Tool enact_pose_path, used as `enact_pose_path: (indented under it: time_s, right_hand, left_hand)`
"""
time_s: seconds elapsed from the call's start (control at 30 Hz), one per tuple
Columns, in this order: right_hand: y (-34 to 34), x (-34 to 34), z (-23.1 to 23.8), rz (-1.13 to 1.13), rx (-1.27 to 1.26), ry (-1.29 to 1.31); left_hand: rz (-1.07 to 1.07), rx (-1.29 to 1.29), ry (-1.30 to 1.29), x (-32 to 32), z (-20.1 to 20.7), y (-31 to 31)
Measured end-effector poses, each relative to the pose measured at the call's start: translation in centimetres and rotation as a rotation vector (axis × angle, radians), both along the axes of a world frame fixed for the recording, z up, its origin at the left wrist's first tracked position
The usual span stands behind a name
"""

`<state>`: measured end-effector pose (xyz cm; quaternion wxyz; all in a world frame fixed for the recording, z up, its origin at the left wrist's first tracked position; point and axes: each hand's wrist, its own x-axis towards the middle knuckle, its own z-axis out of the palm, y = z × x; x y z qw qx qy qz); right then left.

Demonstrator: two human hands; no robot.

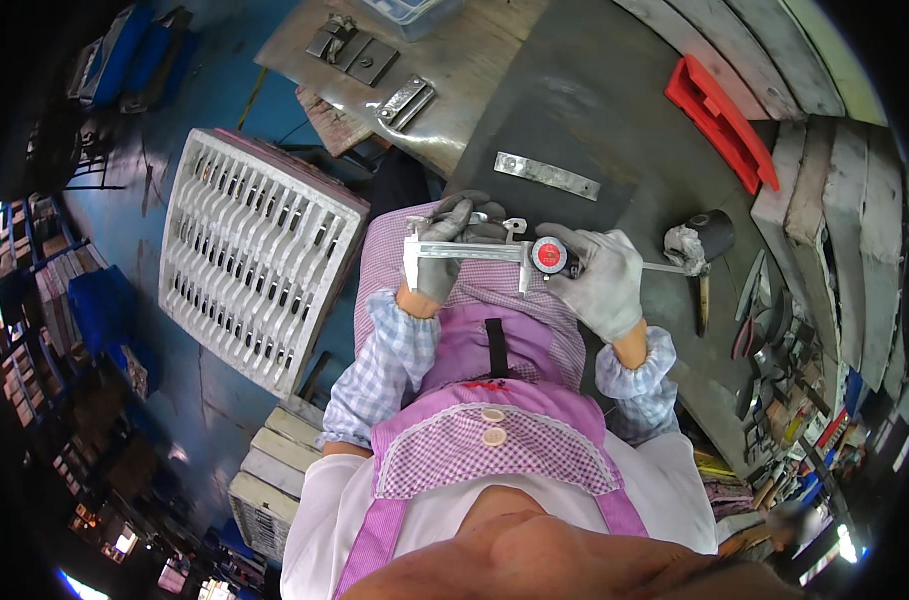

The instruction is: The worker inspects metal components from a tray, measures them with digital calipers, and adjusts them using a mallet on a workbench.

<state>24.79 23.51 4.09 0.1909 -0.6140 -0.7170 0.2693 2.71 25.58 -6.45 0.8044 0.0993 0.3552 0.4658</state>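
Observation:
A dial caliper (479,251) with a red dial face lies level across my lap, its jaws pointing toward me. My right hand (608,280), in a light grey glove, is closed on the slider beside the dial. The caliper's thin rod sticks out past that hand to the right. My left hand (438,276), in a darker grey glove, is curled behind the beam at the jaw end. Its fingers bend round something dark and metallic that the glove and caliper mostly hide. Beyond both hands, a flat metal strip with holes (547,177) rests on the dark worktop.
To the left stands a white slatted crate (259,262) holding rows of metal parts. Metal fixtures (352,52) sit on the far table. At right are a red plastic holder (721,122), a dark cylinder (712,236), pliers (743,337) and stacked grey trays (842,235).

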Motion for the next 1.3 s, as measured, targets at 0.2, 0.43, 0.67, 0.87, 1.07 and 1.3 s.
enact_pose_path:
  time_s: [0.2,0.43,0.67,0.87,1.07,1.3]
  right_hand:
    - [-0.1,0.2,0.0,0.003,-0.004,-0.001]
    - [-0.1,0.8,-0.5,-0.007,0.016,-0.003]
    - [0.7,1.0,-0.6,0.006,-0.047,0.017]
    - [9.3,8.5,-7.1,-0.386,-0.161,0.265]
    - [17.5,13.6,-10.6,-0.367,-0.089,-0.555]
    - [8.7,0.8,-7.9,-0.089,0.161,-0.029]
  left_hand:
    - [-0.019,0.022,-0.008,0.1,-0.4,0.1]
    - [-0.053,0.052,0.115,0.6,0.3,0.3]
    - [-0.019,0.053,0.16,0.8,1.3,0.7]
    - [-0.241,0.183,1.088,-2.4,-2.1,-1.1]
    - [-0.775,0.157,2.034,-17.5,-6.8,-2.0]
    - [-0.656,0.13,2.15,-29.8,-13.6,1.2]
